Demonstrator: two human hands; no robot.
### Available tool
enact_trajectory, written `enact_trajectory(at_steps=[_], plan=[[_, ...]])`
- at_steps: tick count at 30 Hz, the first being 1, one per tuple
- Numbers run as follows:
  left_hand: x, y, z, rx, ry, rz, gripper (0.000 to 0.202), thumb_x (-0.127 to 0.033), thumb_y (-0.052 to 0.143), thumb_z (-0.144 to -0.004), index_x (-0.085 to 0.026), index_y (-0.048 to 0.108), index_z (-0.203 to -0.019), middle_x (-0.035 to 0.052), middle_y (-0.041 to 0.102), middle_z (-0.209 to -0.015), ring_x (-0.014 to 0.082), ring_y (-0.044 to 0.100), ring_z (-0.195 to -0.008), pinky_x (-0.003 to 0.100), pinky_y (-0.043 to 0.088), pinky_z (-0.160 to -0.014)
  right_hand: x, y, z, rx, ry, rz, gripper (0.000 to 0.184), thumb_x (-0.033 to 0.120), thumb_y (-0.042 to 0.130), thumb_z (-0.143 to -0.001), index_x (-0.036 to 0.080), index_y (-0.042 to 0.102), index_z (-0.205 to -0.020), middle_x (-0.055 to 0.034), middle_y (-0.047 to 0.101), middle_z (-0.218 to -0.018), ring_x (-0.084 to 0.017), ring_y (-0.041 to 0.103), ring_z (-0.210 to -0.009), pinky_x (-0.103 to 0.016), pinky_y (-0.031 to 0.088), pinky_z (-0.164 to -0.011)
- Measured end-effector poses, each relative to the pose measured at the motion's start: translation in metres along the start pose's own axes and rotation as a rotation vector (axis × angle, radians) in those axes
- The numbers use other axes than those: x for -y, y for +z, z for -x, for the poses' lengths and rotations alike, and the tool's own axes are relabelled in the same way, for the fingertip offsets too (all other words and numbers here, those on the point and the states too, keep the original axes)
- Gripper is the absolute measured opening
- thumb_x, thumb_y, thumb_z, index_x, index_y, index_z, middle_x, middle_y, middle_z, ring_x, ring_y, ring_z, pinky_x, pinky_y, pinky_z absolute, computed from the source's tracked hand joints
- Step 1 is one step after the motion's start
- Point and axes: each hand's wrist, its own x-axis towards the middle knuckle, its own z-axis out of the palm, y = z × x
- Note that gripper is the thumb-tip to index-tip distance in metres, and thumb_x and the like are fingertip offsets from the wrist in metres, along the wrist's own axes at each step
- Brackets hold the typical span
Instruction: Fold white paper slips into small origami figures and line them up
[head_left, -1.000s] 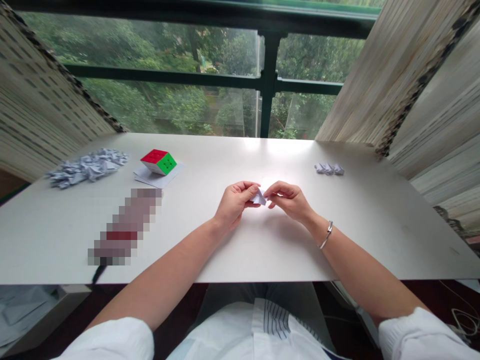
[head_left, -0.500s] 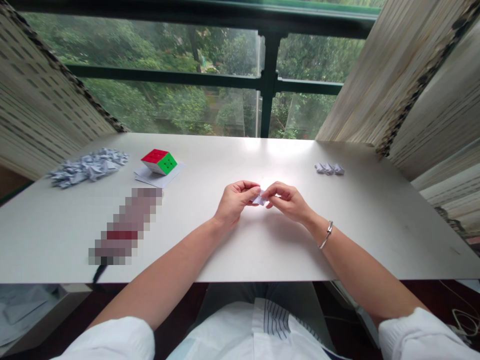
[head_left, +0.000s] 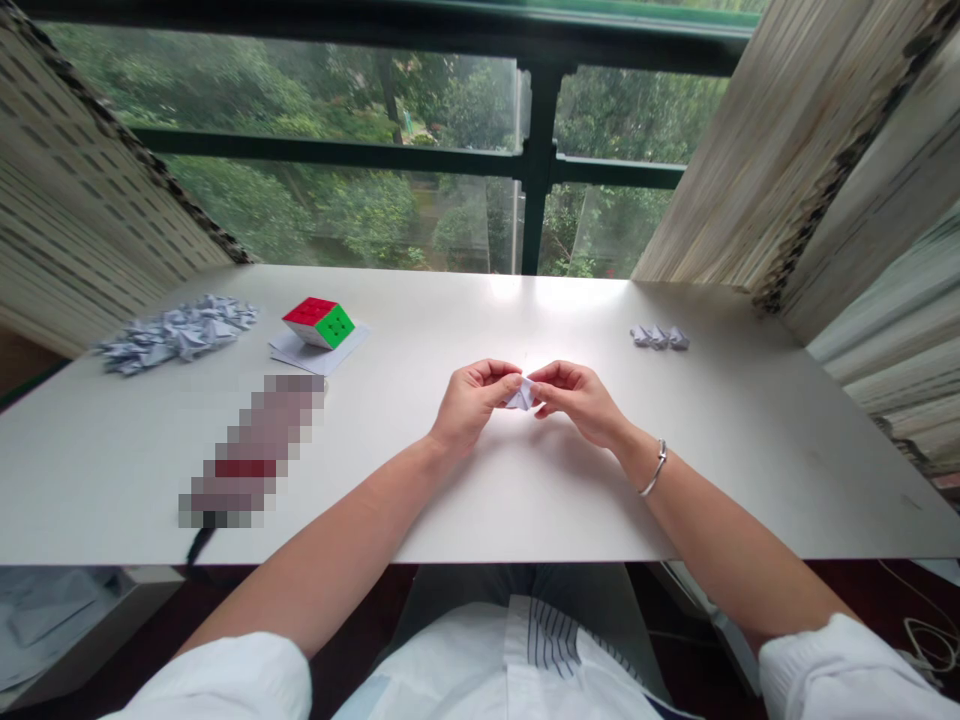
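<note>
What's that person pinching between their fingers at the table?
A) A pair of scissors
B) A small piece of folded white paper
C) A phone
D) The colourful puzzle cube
B. The left hand and the right hand meet around a small piece of folded white paper, while the red-and-green puzzle cube sits well off to the side on a sheet of paper.

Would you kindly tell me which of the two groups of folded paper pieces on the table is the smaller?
The right-hand cluster: only a few pieces, whereas the left-hand heap is far larger.
</note>
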Motion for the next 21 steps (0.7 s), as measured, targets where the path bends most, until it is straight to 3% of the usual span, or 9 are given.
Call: enact_trajectory(at_steps=[11, 21], plan=[[0.002, 0.0007, 0.0, 0.002, -0.004, -0.014, 0.028, -0.033, 0.083, -0.067, -0.014, 0.069, -0.082, 0.0034, 0.07, -0.074, 0.0136, 0.064, -0.065, 0.028, 0.05, -0.066, -0.0033, 0.003, -0.002, -0.044, -0.036, 0.028, 0.038, 0.045, 0.085, -0.064, 0.016, 0.066, -0.079, -0.0013, 0.069, -0.071, -0.013, 0.064, -0.062, -0.028, 0.056, -0.06], [0.0031, 0.0009, -0.0003, 0.029, -0.043, 0.008, 0.035, -0.035, 0.087, -0.061, -0.014, 0.068, -0.081, 0.0034, 0.07, -0.073, 0.015, 0.064, -0.064, 0.03, 0.05, -0.067, -0.0049, 0.0043, -0.0011, -0.062, -0.07, 0.086, 0.038, 0.047, 0.083, -0.067, 0.016, 0.064, -0.08, -0.0013, 0.068, -0.071, -0.013, 0.064, -0.064, -0.029, 0.056, -0.059]])
